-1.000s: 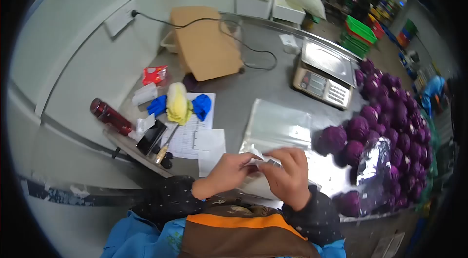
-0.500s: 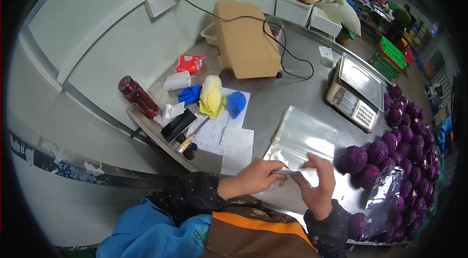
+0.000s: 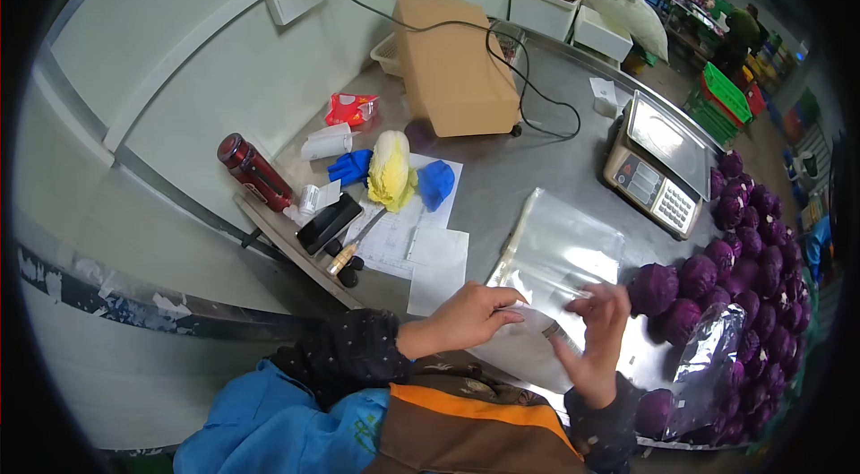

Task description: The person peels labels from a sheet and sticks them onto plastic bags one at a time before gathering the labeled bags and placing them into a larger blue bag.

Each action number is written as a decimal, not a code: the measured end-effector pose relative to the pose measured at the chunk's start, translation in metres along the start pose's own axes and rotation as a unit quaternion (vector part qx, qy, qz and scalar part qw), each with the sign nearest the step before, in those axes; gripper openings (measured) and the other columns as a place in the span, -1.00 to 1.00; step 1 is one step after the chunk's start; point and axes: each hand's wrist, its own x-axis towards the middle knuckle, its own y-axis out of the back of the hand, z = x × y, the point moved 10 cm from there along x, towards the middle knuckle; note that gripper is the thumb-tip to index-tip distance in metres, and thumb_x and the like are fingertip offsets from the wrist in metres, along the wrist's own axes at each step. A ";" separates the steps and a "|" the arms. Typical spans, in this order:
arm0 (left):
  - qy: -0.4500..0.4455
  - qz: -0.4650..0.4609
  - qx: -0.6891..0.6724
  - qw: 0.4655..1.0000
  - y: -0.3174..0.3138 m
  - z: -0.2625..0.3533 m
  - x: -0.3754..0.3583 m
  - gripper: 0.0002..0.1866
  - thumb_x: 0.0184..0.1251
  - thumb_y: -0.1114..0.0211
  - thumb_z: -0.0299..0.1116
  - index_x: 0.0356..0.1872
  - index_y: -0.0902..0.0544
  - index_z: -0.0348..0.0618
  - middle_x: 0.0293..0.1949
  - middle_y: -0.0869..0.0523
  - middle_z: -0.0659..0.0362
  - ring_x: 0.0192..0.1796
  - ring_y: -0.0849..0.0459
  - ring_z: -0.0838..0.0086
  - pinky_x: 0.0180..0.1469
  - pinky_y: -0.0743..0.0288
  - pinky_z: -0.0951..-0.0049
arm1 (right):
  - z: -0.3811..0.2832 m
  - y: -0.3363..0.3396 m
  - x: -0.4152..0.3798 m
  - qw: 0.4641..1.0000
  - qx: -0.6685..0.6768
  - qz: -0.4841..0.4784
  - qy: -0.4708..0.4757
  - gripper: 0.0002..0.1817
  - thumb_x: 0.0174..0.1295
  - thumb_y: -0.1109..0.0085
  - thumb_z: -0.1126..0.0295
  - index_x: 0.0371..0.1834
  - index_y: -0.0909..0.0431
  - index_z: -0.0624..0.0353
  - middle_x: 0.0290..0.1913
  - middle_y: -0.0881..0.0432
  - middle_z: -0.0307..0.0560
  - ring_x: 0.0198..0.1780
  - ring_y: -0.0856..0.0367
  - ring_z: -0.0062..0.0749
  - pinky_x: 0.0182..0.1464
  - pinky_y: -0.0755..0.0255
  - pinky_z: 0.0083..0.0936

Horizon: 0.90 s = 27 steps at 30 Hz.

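My left hand (image 3: 466,322) is closed in a pinch, thumb against forefinger, on the edge of a thin pale sheet (image 3: 530,320) that shows faintly between my hands. Opposite it, my right hand (image 3: 598,340) is curled with a gap between thumb and fingers. A small printed label (image 3: 550,331) sits at its thumb tip. Just beyond both hands, a stack of clear plastic bags (image 3: 569,241) lies flat on the metal table (image 3: 488,183). Purple cabbages (image 3: 654,288) are heaped to the right of my right hand.
A digital scale (image 3: 658,169) stands at the back right, a cardboard box (image 3: 457,71) with a black cable behind. A napa cabbage (image 3: 390,171), papers (image 3: 439,259), a knife (image 3: 345,257), a black case (image 3: 329,223) and a red thermos (image 3: 255,171) are at left. Clear plastic (image 3: 708,349) covers some cabbages.
My hands have moved apart from each other. The right hand's thumb and fingers have spread, with the label now at the thumb tip. The view has shifted slightly.
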 end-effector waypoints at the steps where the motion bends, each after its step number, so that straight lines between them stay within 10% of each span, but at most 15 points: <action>1: 0.007 -0.009 -0.005 1.000 -0.001 0.000 -0.001 -0.79 0.21 -0.29 -0.38 -0.15 -0.64 -0.20 -0.68 -0.51 0.08 -0.64 -0.35 0.53 -0.51 -0.29 0.52 | 0.003 0.004 0.010 0.985 0.141 0.063 -0.083 0.00 -0.22 -0.27 0.73 0.36 0.06 0.11 0.13 -0.26 0.01 0.02 -0.45 -0.31 0.00 -0.43 -0.36; 10: 0.123 0.034 0.053 0.990 0.041 -0.041 0.002 -0.76 0.17 -0.32 -0.31 -0.21 -0.64 -0.23 -0.60 -0.60 0.09 -0.51 -0.53 0.51 -0.39 -0.40 0.39 | 0.000 -0.003 -0.014 0.998 0.031 -0.028 -0.039 -0.06 -0.22 -0.21 0.82 0.33 -0.04 0.13 0.14 -0.26 -0.01 -0.14 -0.43 -0.41 -0.28 -0.55 -0.54; 13: 0.210 0.174 0.252 0.928 0.163 -0.058 -0.012 -0.73 0.08 -0.40 -0.29 -0.23 -0.64 -0.20 -0.33 -0.68 0.11 -0.30 -0.61 0.40 -0.19 -0.48 0.38 | 0.076 0.073 -0.054 0.943 0.177 0.238 -0.149 -0.01 -0.19 -0.14 0.79 0.40 0.04 0.01 0.15 -0.25 -0.06 -0.12 -0.40 -0.43 -0.29 -0.47 -0.61; 15: 0.105 0.218 0.254 0.936 0.213 -0.050 -0.017 -0.50 -0.05 -0.42 -0.48 0.02 -0.53 -0.15 -0.06 -0.62 0.05 0.03 -0.57 0.29 0.09 -0.40 0.38 | 0.118 0.101 -0.093 0.923 0.135 0.298 -0.203 -0.02 -0.18 -0.13 0.78 0.40 0.05 0.02 0.15 -0.25 -0.06 -0.09 -0.41 -0.42 -0.22 -0.49 -0.61; 17: -0.014 0.258 0.529 0.808 0.194 0.020 -0.015 -0.41 -0.18 -0.45 -0.57 0.02 -0.51 -0.13 0.04 -0.53 -0.01 0.11 -0.50 0.15 0.15 -0.37 0.28 | 0.137 0.104 -0.120 0.908 0.105 0.313 -0.257 -0.04 -0.22 -0.19 0.75 0.37 -0.03 0.05 0.14 -0.28 -0.04 -0.09 -0.45 -0.43 -0.22 -0.49 -0.59; 20: -0.004 0.040 0.132 0.991 0.078 -0.029 0.007 -0.49 -0.35 -0.56 -0.49 -0.21 -0.58 -0.18 -0.15 -0.59 0.09 -0.06 -0.54 0.25 0.06 -0.38 0.36 | 0.170 0.083 -0.133 0.916 0.076 0.274 -0.284 -0.07 -0.18 -0.23 0.74 0.36 -0.05 0.15 0.12 -0.29 -0.08 -0.11 -0.46 -0.43 -0.20 -0.51 -0.58; 25: -0.093 -0.235 0.300 0.920 -0.101 -0.124 0.009 -0.58 -0.27 -0.54 -0.30 -0.26 -0.65 -0.12 -0.26 -0.65 0.10 -0.17 -0.60 0.16 -0.09 -0.46 0.36 | 0.194 0.045 -0.111 0.941 -0.075 0.193 -0.266 -0.10 -0.21 -0.21 0.80 0.33 -0.13 0.14 0.11 -0.27 -0.05 -0.15 -0.42 -0.46 -0.27 -0.48 -0.64; 27: 0.059 -0.297 0.256 0.918 -0.106 -0.173 0.016 -0.75 -0.17 -0.50 -0.33 -0.40 -0.69 -0.17 -0.42 -0.69 0.10 -0.33 -0.65 0.26 -0.19 -0.49 0.41 | 0.197 0.062 -0.116 0.940 -0.106 0.221 -0.238 -0.16 -0.19 -0.19 0.80 0.30 -0.17 0.18 0.08 -0.30 -0.03 -0.18 -0.44 -0.45 -0.28 -0.47 -0.64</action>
